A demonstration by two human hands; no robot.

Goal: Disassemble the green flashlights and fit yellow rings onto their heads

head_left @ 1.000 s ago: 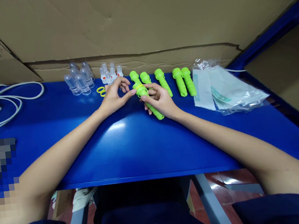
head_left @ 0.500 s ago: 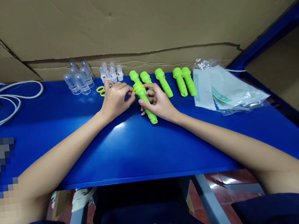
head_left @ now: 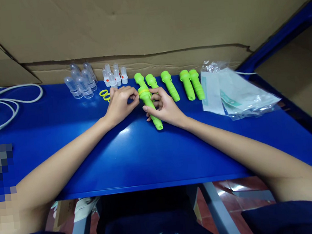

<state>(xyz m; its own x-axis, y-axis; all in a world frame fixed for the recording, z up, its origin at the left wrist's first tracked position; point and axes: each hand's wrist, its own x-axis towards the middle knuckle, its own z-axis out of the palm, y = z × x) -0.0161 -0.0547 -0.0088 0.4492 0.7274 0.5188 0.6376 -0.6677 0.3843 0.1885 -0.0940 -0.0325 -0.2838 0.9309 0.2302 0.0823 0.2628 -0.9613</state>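
My right hand (head_left: 166, 108) wraps its fingers and thumb round a lime-green flashlight body (head_left: 154, 118), tilted with its wide end away from me. A yellow ring (head_left: 143, 91) circles that wide end. The fingers of my left hand (head_left: 121, 104) are bent into a pinch at the ring's left side; the exact contact at the fingertips is too small to make out. Just behind my left hand lie loose yellow rings (head_left: 103, 93), partly covered by it. Beyond the held piece stand or lean more green flashlight bodies (head_left: 171, 87), one of them partly hidden.
Clear plastic domes (head_left: 84, 88) and small white caps with clear tips (head_left: 124, 75) stand at the back left of the blue table (head_left: 138, 163). Clear plastic bags (head_left: 242, 93) lie at right, a white cable (head_left: 14, 98) at far left. Cardboard (head_left: 140, 22) walls the back.
Both hands keep nearly the same hold on the flashlight body and ring. The whole view has shifted slightly, and a little more of the loose yellow rings shows beside my left hand.
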